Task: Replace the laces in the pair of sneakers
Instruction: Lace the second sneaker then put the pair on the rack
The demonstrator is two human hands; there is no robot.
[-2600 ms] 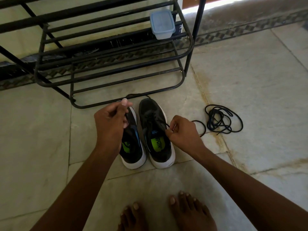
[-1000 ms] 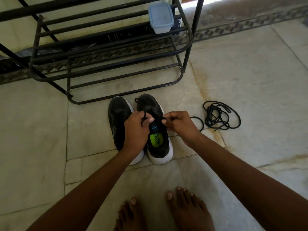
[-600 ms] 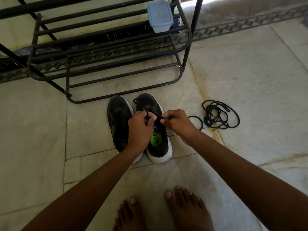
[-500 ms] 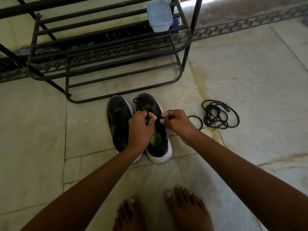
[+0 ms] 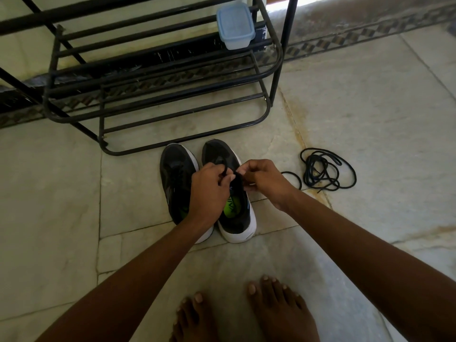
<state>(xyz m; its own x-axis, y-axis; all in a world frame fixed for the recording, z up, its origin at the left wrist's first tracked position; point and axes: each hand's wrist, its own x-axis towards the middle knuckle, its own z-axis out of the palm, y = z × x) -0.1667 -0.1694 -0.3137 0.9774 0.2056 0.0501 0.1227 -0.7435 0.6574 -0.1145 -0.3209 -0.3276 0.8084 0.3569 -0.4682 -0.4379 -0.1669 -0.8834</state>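
black metal shoe rack (image 5: pixel 153 77) stands on the tiled floor (image 5: pixel 370 107), two sneakers (image 5: pixel 234 213) side by side before it. left hand (image 5: pixel 209 191) and right hand (image 5: pixel 264 181) each pinch the lace (image 5: pixel 225 168) over the right sneaker, fingers curled. spare laces (image 5: pixel 325 169) lie coiled nearby.

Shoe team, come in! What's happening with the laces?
Both hands, left hand, right hand, pinching lace over right sneaker. Loose lace pile alongside. Nothing blocking.
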